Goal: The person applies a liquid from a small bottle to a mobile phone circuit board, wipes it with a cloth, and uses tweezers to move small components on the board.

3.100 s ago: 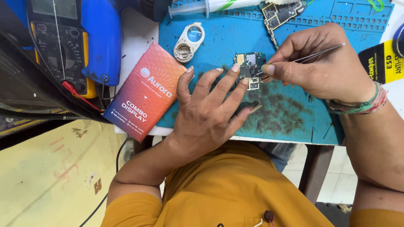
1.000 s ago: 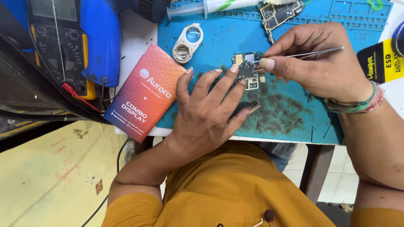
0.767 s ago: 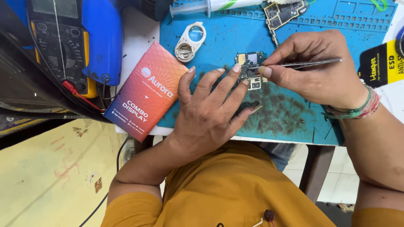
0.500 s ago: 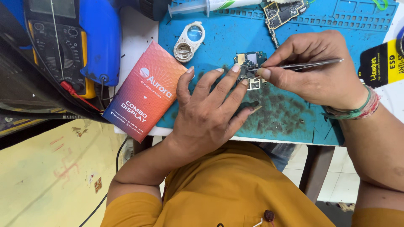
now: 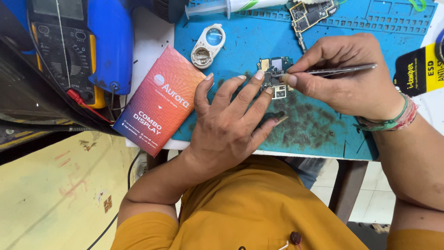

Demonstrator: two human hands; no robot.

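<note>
A small phone circuit board (image 5: 274, 69) lies on the blue work mat (image 5: 323, 134). My left hand (image 5: 231, 120) rests flat on the mat with its fingers spread, and the fingertips press on the board's near edge. My right hand (image 5: 347, 81) pinches slim metal tweezers (image 5: 342, 70), whose tips meet the board beside my left fingertips. Coloured thread bands circle my right wrist.
A red-orange flat box (image 5: 159, 99) lies left of my left hand. A white loupe (image 5: 208, 44), a syringe (image 5: 222, 7) and a second circuit board (image 5: 312, 13) sit at the mat's far side. A yellow multimeter (image 5: 64, 51) and a blue tool (image 5: 111, 41) stand left.
The right hand has shifted the tweezers slightly on the board. The left hand stays pressed in the same spot.
</note>
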